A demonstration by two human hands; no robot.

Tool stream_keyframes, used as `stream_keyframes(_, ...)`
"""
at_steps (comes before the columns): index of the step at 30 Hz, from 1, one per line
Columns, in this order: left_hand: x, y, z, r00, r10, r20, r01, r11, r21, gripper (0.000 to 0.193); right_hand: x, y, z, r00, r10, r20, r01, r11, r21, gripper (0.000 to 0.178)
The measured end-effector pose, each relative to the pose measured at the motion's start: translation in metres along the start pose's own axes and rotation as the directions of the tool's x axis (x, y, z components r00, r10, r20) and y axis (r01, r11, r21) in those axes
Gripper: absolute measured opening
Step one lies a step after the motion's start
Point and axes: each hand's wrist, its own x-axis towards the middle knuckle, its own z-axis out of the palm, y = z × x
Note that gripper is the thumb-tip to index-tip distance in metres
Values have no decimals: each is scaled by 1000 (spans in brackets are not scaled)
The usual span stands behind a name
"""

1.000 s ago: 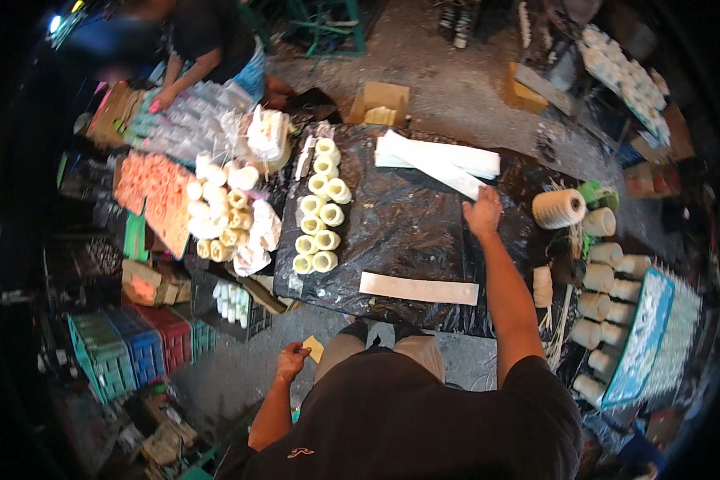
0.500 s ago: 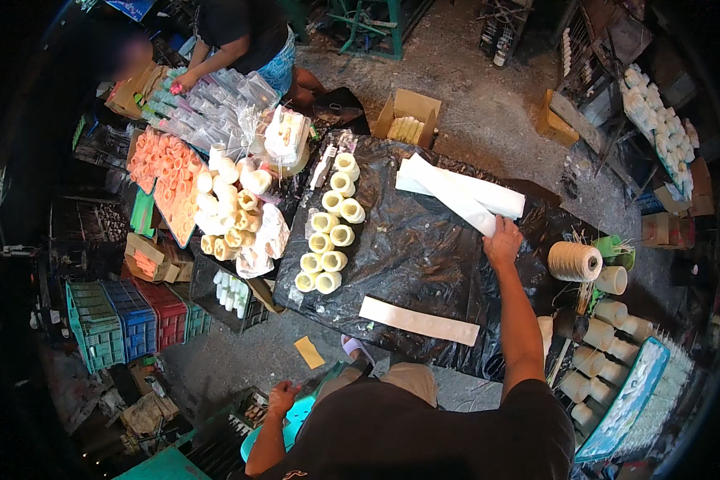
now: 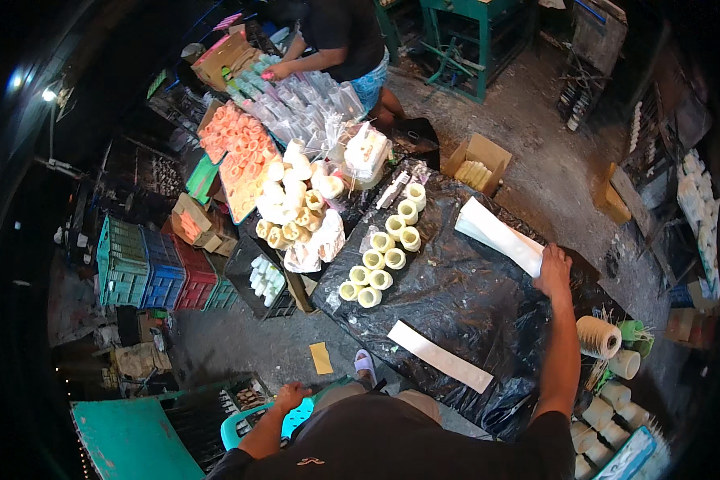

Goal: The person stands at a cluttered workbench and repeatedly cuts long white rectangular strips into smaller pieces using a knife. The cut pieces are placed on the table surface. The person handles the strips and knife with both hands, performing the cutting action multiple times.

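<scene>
My right hand (image 3: 554, 270) is at the right end of a long white flat strip (image 3: 488, 226), fingers closed on it. A second pale strip (image 3: 474, 234) lies under it, mostly covered. Nearer me, a separate white strip (image 3: 440, 356) rests on the black plastic-covered table (image 3: 432, 300). My left hand (image 3: 292, 396) hangs empty over a turquoise stool (image 3: 298, 418), its fingers loosely apart. Left of the strips stand hollow cream candle-like cylinders (image 3: 394, 258) in two rows.
A large cone of cream string (image 3: 598, 338) stands at the table's right edge. Heaped white and yellow cylinders (image 3: 296, 200) and orange ones (image 3: 244, 152) fill the left side. An open cardboard box (image 3: 488, 156) sits beyond the table. Another person (image 3: 336, 36) works at far left.
My right hand has swung the upper strip into line over the lower one; the two were crossed before. My head view has turned, shifting the scene rightward. My left hand stays by the stool.
</scene>
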Motion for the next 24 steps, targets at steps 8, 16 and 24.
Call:
stream_keyframes(8, 18, -1, -2, 998, 11, -66, -16, 997, -77, 58, 62, -39, 9, 950, -167, 264, 132, 980, 146, 124)
stream_keyframes(16, 9, -8, 3, 998, 18, -54, -22, 997, -79, 59, 85, -30, 21, 921, -161, 354, 96, 977, 193, 110)
stream_keyframes(24, 2, -2, -3, 998, -67, 3, 66, 971, -231, 52, 38, -52, 24, 972, -84, 219, 44, 983, 180, 82)
